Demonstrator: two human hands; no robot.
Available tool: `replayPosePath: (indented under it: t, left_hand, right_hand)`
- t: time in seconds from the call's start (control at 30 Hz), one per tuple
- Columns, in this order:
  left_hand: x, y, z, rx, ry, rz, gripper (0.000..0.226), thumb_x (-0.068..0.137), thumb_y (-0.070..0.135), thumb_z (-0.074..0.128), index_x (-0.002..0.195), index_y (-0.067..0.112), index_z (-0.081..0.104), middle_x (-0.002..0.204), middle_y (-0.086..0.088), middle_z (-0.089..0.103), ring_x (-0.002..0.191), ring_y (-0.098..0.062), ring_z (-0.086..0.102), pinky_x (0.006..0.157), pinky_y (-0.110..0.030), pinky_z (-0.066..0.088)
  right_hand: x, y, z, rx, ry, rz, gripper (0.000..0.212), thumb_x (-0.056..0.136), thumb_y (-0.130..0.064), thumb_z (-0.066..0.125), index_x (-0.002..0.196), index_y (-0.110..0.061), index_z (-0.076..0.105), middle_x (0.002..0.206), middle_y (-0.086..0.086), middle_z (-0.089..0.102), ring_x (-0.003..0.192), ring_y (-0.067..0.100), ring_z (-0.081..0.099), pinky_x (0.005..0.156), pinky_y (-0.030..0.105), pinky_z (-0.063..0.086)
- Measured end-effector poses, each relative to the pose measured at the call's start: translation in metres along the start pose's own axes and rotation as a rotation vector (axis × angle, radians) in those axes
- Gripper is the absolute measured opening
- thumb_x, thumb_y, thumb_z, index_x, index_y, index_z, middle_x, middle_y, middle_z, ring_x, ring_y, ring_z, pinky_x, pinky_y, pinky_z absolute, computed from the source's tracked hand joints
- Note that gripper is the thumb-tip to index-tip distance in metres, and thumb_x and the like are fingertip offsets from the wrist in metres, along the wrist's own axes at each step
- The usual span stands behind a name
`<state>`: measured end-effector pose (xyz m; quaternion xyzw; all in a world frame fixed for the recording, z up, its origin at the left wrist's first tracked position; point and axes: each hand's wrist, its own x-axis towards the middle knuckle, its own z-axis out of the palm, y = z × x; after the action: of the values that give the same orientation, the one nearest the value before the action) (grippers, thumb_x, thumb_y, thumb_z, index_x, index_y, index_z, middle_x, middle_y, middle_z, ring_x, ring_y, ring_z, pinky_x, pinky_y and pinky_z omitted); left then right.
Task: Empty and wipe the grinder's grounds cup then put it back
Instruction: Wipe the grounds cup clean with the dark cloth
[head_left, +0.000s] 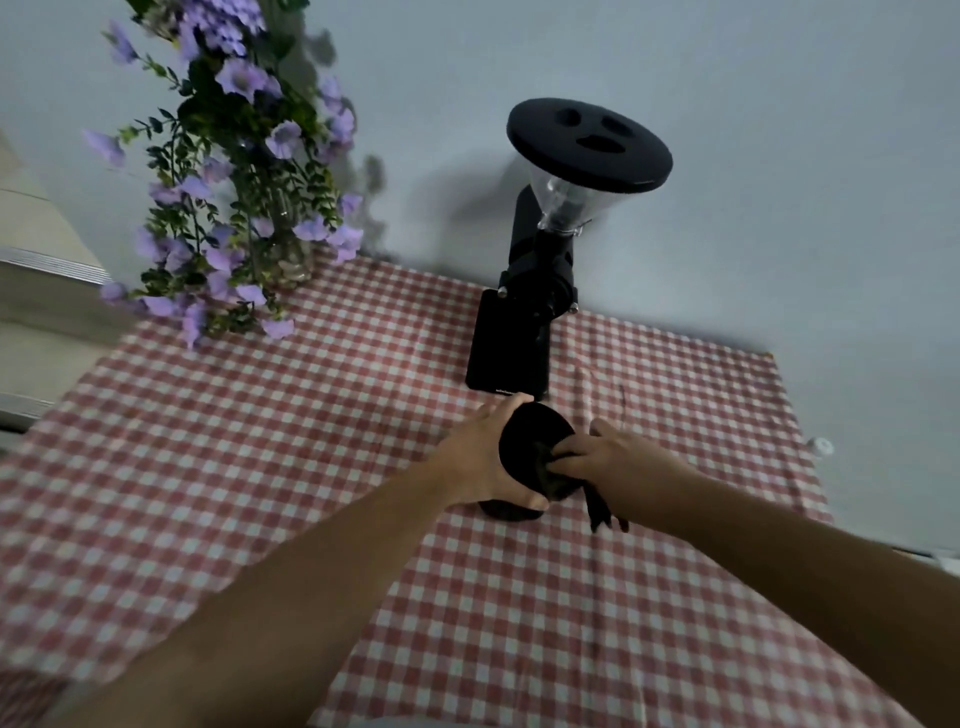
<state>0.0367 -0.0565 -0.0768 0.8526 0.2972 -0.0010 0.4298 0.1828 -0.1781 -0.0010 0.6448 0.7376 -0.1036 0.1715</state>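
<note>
Item: cup (524, 441), black, held just above the cloth-covered table (260, 493), near side of the grinder (514, 332), centre-right of scene. Mouth tilted toward the right.

Risks, as judged:
- Cup is tipped while being wiped; leftover grounds could spill onto the checked cloth. Can't tell if it is fully emptied, interior too dark.
- Hard push from the rag could twist the cup out of the one-hand hold; it would drop to the table.
- Rag tail hangs near the table; could drag grounds about.
- Grinder stands close on the far side w/ a tall hopper (587, 145); a careless elbow on the return could knock it.
- Flowers (234, 171) far left, well apart; low risk.

Left hand (478, 457): wrapped round the cup's left wall, fingers over the far rim, thumb at the near edge. Firm grasp, approx. half-curled.

Right hand (602, 457): fingers bunched on a dark rag (597, 506), pressed into the cup's mouth; tips hidden inside. Rag end trails out below the wrist.

Step, as judged: wiping; return to grinder not yet done.
</note>
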Motion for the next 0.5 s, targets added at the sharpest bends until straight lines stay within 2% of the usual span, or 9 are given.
replayPosePath:
  t: [0.1,0.23,0.33,0.4,0.5]
  left_hand:
    - [0.001,0.002,-0.002,0.029,-0.016,0.018,0.124,0.052,0.058,0.088,0.152,0.036,0.017,0.155,0.010,0.032,0.140,-0.017,0.034,0.112,-0.048,0.036]
    - [0.001,0.002,-0.004,0.045,-0.018,0.029,0.126,0.058,0.056,0.088,0.155,0.031,0.012,0.160,0.006,0.025,0.143,-0.020,0.032,0.115,-0.046,0.034]
    - [0.003,0.000,-0.003,0.065,-0.018,0.030,0.127,0.055,0.060,0.086,0.154,0.035,0.011,0.159,0.006,0.026,0.142,-0.019,0.034,0.113,-0.048,0.036]
    - [0.006,-0.002,-0.002,0.051,-0.020,0.039,0.123,0.052,0.062,0.085,0.150,0.040,0.015,0.155,0.007,0.032,0.138,-0.019,0.038,0.109,-0.050,0.040]
    - [0.007,-0.002,-0.003,0.027,-0.023,0.055,0.119,0.047,0.063,0.084,0.145,0.042,0.021,0.147,0.007,0.042,0.132,-0.017,0.042,0.104,-0.049,0.045]
  right_hand:
    - [0.010,0.011,-0.025,-0.135,-0.045,-0.074,0.045,0.096,-0.010,0.043,0.136,-0.029,0.044,0.147,-0.010,0.037,0.117,0.023,0.036,0.080,0.032,0.045]
    - [0.026,0.021,-0.044,-0.330,0.008,-0.124,0.048,0.096,-0.005,0.037,0.139,-0.026,0.041,0.151,-0.006,0.032,0.123,0.029,0.032,0.096,0.035,0.036]
    - [0.020,0.010,-0.032,-0.224,-0.067,0.000,0.048,0.095,-0.006,0.039,0.140,-0.025,0.039,0.153,-0.008,0.028,0.128,0.029,0.030,0.098,0.035,0.038]
    - [0.017,-0.001,-0.020,-0.120,-0.126,0.043,0.044,0.093,-0.008,0.045,0.134,-0.023,0.045,0.145,-0.004,0.040,0.121,0.025,0.036,0.092,0.033,0.045]
    - [0.016,-0.009,-0.020,0.086,-0.209,0.070,0.035,0.090,-0.009,0.050,0.122,-0.019,0.057,0.123,0.004,0.057,0.111,0.025,0.050,0.090,0.034,0.046]
